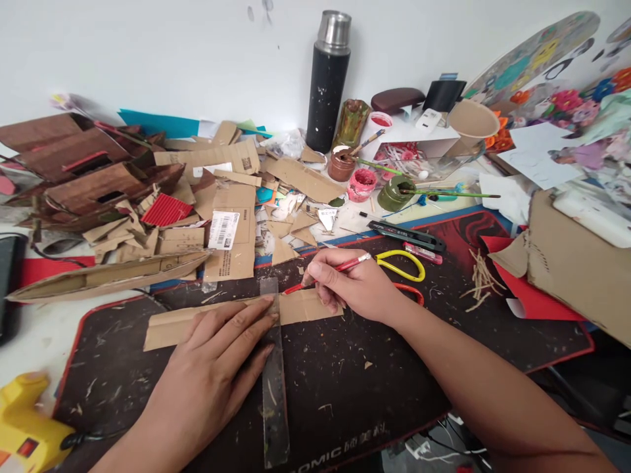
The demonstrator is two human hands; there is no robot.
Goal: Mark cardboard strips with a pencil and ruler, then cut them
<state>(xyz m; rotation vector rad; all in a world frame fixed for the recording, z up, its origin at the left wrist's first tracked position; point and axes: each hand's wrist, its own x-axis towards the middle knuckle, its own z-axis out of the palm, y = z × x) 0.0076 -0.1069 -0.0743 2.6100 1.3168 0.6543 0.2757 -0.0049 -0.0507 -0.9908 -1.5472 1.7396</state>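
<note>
A strip of brown cardboard [167,328] lies across the dark mat, partly covered by both hands. Crossing it at about a right angle is a clear ruler [274,401]. My left hand [221,348] rests flat on the strip, its fingers stretched out and the fingertips at the ruler's left edge. My right hand [350,282] is closed round a red pencil [294,288], whose tip points down at the strip's upper edge beside the ruler. Just beyond the right hand are scissors with yellow and red handles [401,263], their blades hidden.
Behind the mat [345,374] lie cardboard scraps [231,197], open paint jars [362,184] and a black thermos [329,92]. A utility knife [407,235] lies near the scissors. Brown boat models [98,177] crowd the left, above a yellow glue gun [29,420]. A cardboard box [576,263] stands right.
</note>
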